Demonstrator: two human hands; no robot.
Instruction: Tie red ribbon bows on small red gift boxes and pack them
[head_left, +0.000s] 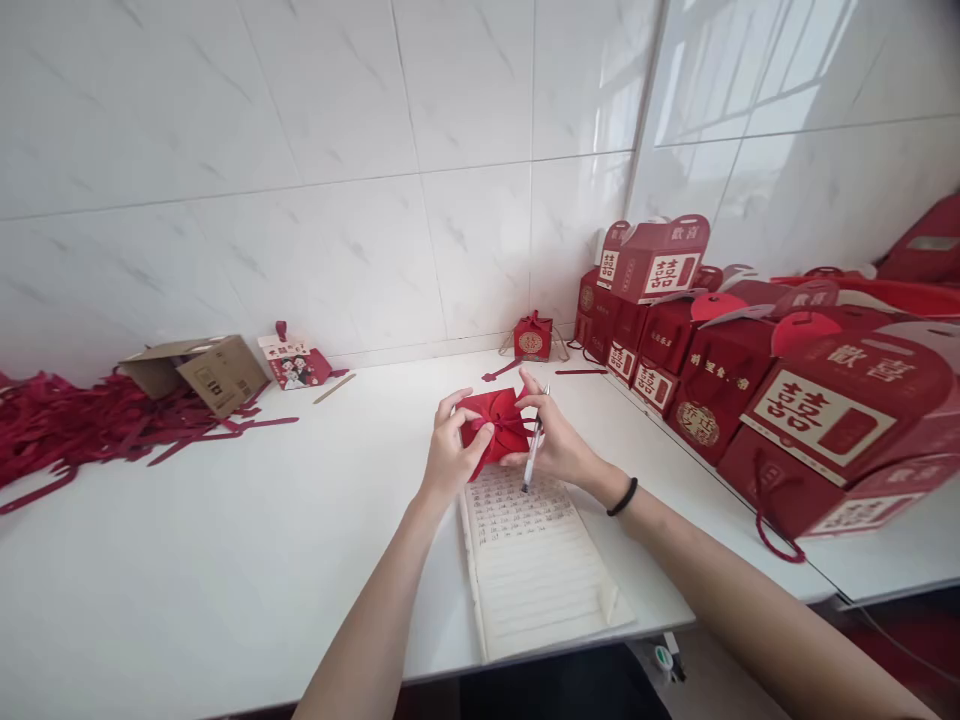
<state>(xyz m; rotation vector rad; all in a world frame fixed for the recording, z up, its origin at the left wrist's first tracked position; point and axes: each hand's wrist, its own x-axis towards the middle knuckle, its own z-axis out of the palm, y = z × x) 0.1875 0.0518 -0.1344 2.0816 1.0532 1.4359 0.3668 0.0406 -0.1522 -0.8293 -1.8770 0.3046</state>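
A small red gift box [510,441] with a ribbon bow on its top is between my hands, over the upper end of a lined notebook [536,580]. My left hand [454,445] is closed on the ribbon [482,424], thumb and fingers pinching it near the bow. At the box's right side, my right hand [555,435] holds a pen [533,453], its tip pointing down toward the page. Fingers of that hand also touch the box's edge. Rows of handwriting fill the upper part of the page.
Stacked red gift boxes [817,410] line the right side. A small red box [532,340] stands by the wall, with a loose ribbon [504,370] before it. At left lie a heap of red ribbons [75,420], an open cardboard box [217,375] and a printed box [292,360].
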